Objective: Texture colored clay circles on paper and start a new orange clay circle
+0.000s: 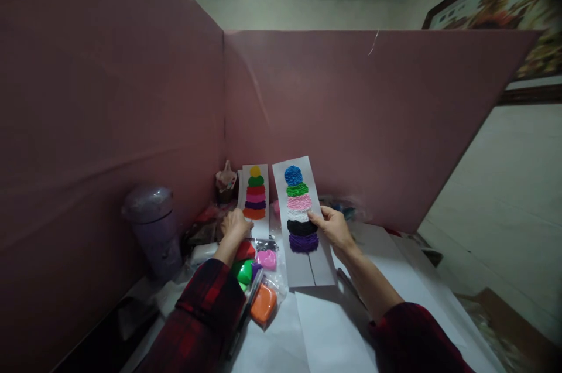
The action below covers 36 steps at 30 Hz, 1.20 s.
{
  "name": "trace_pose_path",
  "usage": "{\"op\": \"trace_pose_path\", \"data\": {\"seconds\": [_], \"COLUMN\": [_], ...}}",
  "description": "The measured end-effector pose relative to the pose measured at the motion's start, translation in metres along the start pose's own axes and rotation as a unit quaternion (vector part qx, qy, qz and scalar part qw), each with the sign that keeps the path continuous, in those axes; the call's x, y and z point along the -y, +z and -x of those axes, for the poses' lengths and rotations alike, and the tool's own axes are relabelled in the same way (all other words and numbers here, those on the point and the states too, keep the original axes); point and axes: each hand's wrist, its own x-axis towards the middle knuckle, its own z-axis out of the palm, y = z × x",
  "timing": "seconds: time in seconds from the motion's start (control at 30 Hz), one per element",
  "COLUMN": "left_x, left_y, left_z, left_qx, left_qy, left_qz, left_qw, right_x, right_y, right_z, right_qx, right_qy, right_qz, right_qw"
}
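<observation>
My right hand (pixel 333 228) pinches the right edge of a tall white card (pixel 302 262) covered with a stack of clay patches: blue, green, pink, white, black, purple. The card is held tilted up off the table. My left hand (pixel 235 225) is closed around the lower edge of a second white card (pixel 256 194) with yellow, green, red, pink, purple and orange patches, which stands near the back panel. Below my left wrist lie bagged lumps of clay: red, pink (pixel 266 259), green (pixel 243 271) and orange (pixel 263 303).
Pink cardboard panels (pixel 351 121) wall the table at the left and back. A lidded purple cup (pixel 153 229) stands at the left. White paper sheets (pixel 333 332) cover the table. A small bag of bits (pixel 226 180) sits in the back corner. A framed picture (pixel 504 4) hangs upper right.
</observation>
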Motion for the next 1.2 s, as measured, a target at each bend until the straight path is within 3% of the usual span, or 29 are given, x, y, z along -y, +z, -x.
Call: {"op": "trace_pose_path", "data": {"seconds": [0.2,0.37,0.57,0.7,0.93,1.2], "left_x": [-0.001,-0.007,-0.034,-0.053,-0.065,-0.064], "left_y": [0.002,-0.002,-0.037,-0.069,-0.108,-0.128], "left_z": [-0.005,-0.002,0.010,0.031,0.068,0.082], "left_qx": [0.009,0.032,0.001,-0.048,-0.111,-0.153], "left_qy": [-0.014,0.022,0.108,0.192,0.298,0.315], "left_qz": [0.109,0.263,0.401,0.477,0.557,0.572], "left_qw": [0.994,0.964,0.910,0.856,0.767,0.742], "right_x": [0.000,0.001,-0.001,0.002,-0.002,-0.025], "right_y": [0.004,0.005,-0.002,0.002,0.051,0.132], "right_z": [-0.001,-0.006,-0.022,-0.032,-0.062,-0.115], "right_qx": [0.003,-0.012,-0.076,-0.081,-0.041,-0.034], "right_qy": [-0.001,-0.017,-0.043,-0.054,-0.071,-0.075], "right_qz": [0.012,0.045,0.114,0.140,0.128,0.135], "right_qw": [1.000,0.999,0.990,0.985,0.988,0.987]}}
